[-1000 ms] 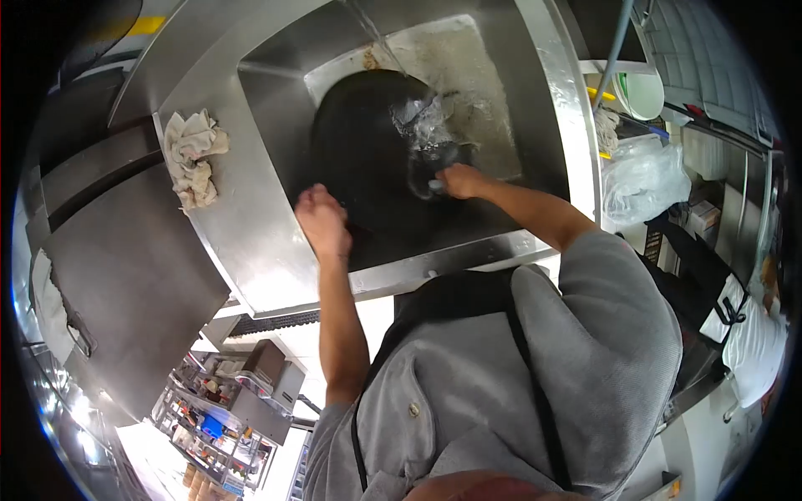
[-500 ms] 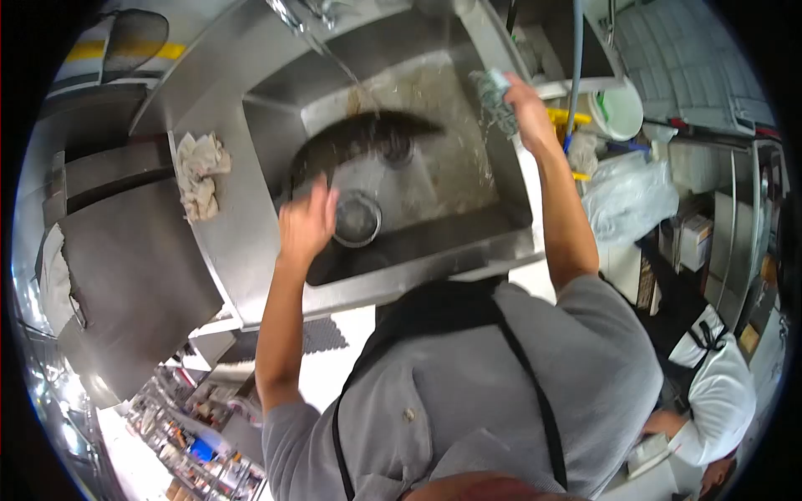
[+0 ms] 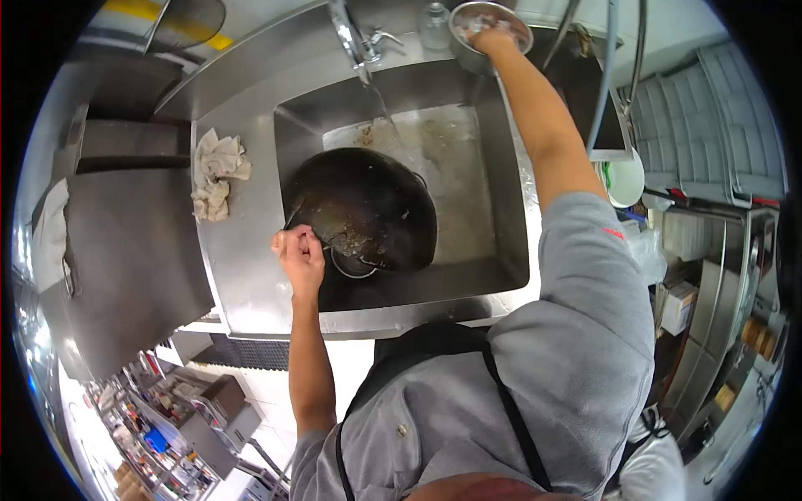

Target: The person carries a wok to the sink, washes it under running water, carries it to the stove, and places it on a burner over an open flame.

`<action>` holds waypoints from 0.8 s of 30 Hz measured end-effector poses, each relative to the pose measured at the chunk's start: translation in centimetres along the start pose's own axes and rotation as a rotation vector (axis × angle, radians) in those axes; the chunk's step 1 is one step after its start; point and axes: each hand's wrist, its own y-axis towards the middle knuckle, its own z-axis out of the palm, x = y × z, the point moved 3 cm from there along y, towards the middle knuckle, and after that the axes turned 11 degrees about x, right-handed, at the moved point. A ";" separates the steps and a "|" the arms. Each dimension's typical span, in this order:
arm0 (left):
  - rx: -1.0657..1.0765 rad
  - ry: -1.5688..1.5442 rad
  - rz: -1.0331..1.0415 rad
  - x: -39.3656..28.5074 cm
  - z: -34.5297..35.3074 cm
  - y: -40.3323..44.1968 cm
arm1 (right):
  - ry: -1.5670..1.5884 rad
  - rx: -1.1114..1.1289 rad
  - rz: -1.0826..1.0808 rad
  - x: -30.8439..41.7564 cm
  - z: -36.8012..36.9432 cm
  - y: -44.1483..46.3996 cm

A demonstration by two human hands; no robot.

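A dark wok (image 3: 368, 200) leans tilted in the steel sink (image 3: 505, 209), its inside wet with some residue. My left hand (image 3: 301, 257) is closed at the wok's near-left edge, gripping it by what looks like its small handle. Partly covered by the wok, a round metal drain strainer or bowl (image 3: 352, 265) shows beneath. Behind the sink's back right corner stands a metal pot (image 3: 473, 58) with whitish stuff inside. My right hand (image 3: 493, 39) reaches down into that pot, and its fingers are hidden there. Water runs from the faucet (image 3: 351, 42) into the sink.
A glass jar (image 3: 434, 27) is beside the pot. Crumpled cloths (image 3: 219, 171) lie on the ledge left of the sink. A hose (image 3: 603, 75) hangs at the right, near a white bucket (image 3: 625, 178). Another person's white sleeve (image 3: 656, 468) shows at lower right.
My right hand has moved from the sink's right side, where it held a scouring pad, into the pot. My left hand has closed on the wok, which now sits nearer and tilted differently.
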 end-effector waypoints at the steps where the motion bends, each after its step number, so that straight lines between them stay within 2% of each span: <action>1: -0.007 -0.031 0.023 0.3 0.2 -0.1 | 0.015 0.092 0.044 0.7 -0.8 -0.6; 2: -0.002 -0.064 0.047 0.4 0.2 -0.4 | 0.006 0.110 0.028 0.9 -0.9 0.2; 3: -0.006 -0.068 0.082 0.3 0.4 -0.4 | 0.015 0.218 0.070 0.4 -0.5 1.3; 5: 0.009 -0.119 0.037 0.1 0.4 -0.4 | 0.006 0.340 0.091 -0.8 -0.7 0.9; 8: 0.009 -0.245 -0.078 0.2 0.1 0.0 | -0.096 0.045 -0.247 -1.8 -3.6 0.2; 10: -0.238 -0.265 -0.338 1.2 0.0 1.1 | 0.149 -0.592 -0.288 -2.5 -4.5 -1.6; 11: -0.326 -0.273 -0.428 2.1 0.2 1.6 | 0.457 -0.604 -0.288 -0.6 -6.9 -6.9; 12: -0.180 -0.179 -0.615 4.1 1.0 2.6 | 0.764 -0.604 -0.281 2.0 -9.7 -13.2; 13: -0.024 -0.085 -0.801 5.5 1.7 2.7 | 0.765 -0.591 -0.294 3.6 -8.4 -15.5; 16: 0.055 0.067 -0.796 4.1 1.1 4.1 | 1.457 -0.157 -0.298 6.3 -0.3 -20.0; 17: 0.052 0.069 -0.795 4.2 1.3 4.6 | 1.341 -0.059 -0.356 9.3 -0.4 -24.1; 19: 0.030 0.087 -0.757 4.2 1.5 4.8 | 1.492 0.159 -0.483 14.8 4.9 -25.1; 20: 0.035 0.092 -0.754 4.3 1.5 5.0 | 1.505 0.120 -0.478 17.8 6.5 -26.1; 22: 0.022 0.089 -0.699 3.8 1.5 5.5 | 1.581 0.058 -0.722 23.8 8.6 -26.8; 24: 0.004 0.073 -0.636 3.6 1.5 5.7 | 1.273 -0.173 -0.714 27.2 6.0 -28.8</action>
